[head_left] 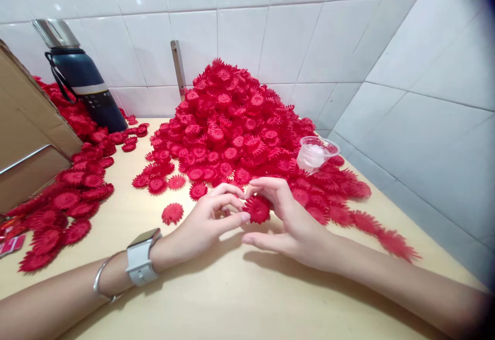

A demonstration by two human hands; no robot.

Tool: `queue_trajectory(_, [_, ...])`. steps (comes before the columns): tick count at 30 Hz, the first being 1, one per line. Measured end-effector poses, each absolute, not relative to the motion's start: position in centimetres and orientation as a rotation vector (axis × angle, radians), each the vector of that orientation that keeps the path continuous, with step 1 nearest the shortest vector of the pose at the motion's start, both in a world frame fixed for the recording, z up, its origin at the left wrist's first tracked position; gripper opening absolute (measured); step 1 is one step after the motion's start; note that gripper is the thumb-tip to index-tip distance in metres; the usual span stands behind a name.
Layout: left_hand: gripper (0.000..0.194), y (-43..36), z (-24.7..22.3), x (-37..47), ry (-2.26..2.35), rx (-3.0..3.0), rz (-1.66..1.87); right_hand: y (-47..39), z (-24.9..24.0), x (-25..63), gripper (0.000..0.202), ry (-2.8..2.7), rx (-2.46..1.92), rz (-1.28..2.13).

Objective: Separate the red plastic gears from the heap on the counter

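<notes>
A red paper-like flower with a fringed edge is held up just above the table, between my two hands. My left hand pinches its left edge between thumb and fingertips; a watch and a bangle are on that wrist. Curving behind and over the flower are the fingers of my right hand, while its thumb stands apart below. Whether the right fingers touch the flower's back is hidden. A single red flower lies flat on the table left of my left hand.
A large heap of red flowers rises against the tiled wall. A clear plastic cup rests tilted on its right side. At left are a dark thermos, a cardboard box and more scattered flowers. A metal strip leans at the back.
</notes>
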State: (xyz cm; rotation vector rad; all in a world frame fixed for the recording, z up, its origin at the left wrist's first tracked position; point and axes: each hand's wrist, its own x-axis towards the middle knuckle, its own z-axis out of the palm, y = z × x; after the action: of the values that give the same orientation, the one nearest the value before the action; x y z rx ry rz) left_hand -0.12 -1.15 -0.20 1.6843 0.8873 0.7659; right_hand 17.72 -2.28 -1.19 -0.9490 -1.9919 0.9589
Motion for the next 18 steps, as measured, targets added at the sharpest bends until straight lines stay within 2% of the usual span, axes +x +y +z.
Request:
queue_trajectory(5, [0.007, -1.2, -0.4, -0.1, 0.953, 1.644, 0.895, -2.0, -0.6, 17.5, 0.023, -1.596, -0.977, 1.182])
queue_trajectory(8, [0.032, -1.6, -0.2, 0.0, 1.001, 1.761, 0.858, -2.2, -0.2, 17.2, 0.025, -1.492, -1.022, 1.349])
queue_trajectory(10, [0.037, -1.9, 0.1, 0.1, 1.017, 1.88, 0.779, -2.5, 0.0, 17.1, 0.021, -1.503, -0.996, 1.48])
queue_trajectory(13, [0.03, -2.0, 0.4, 0.1, 1.053, 1.903, 0.728, -2.7, 0.1, 17.3, 0.01, -1.551, -0.986, 1.435])
queue_trajectory(18, [0.006, -1.5, 0.0, -0.4, 1.211, 1.718, 0.845, -1.9, -0.4, 18.0, 0.009, -1.446, -1.041, 1.159])
